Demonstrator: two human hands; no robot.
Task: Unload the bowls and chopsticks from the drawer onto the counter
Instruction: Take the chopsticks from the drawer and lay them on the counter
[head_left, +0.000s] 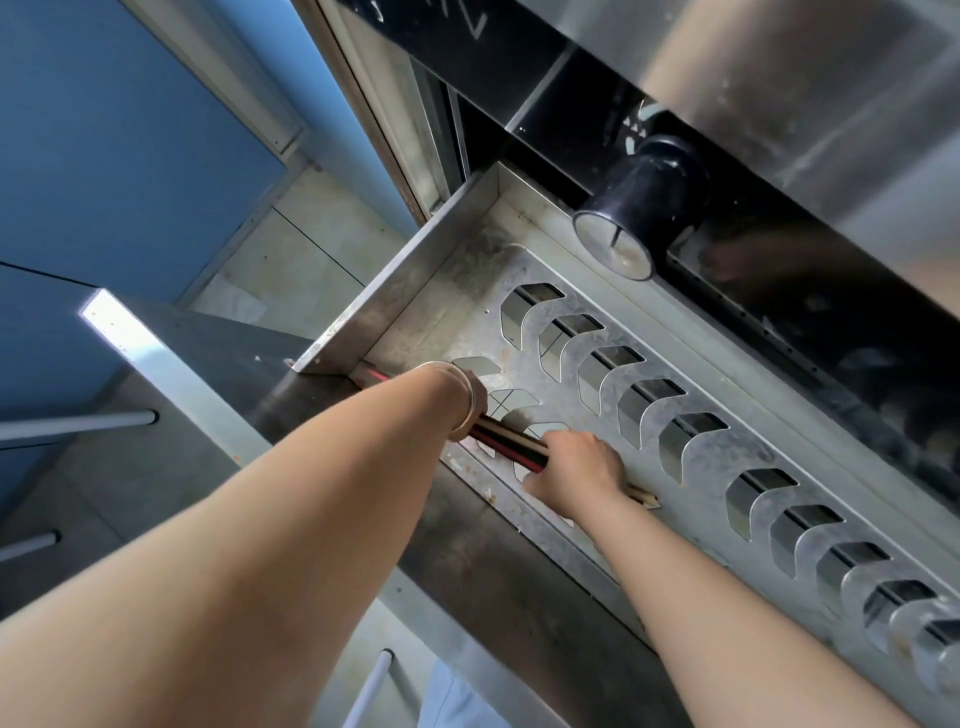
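Two bare forearms reaching in from the bottom. Right hand (576, 475) closest, fingers curled down over a bundle of chopsticks (511, 441), pale tips poking out past the knuckles. Left hand (470, 395) mostly hidden behind the wrist and its bangle (460, 400), so can't tell what those fingers are doing, though the bundle runs right under it. All of this sitting at the near left end of the open metal drawer (395, 291), on the slotted rack plate (649, 415). No bowls visible anywhere. Further back, a black knob (641, 208) sticking out over the drawer. Biggest risk probably a loose stick slipping down into a slot, or snagging on a slot edge during the lift.
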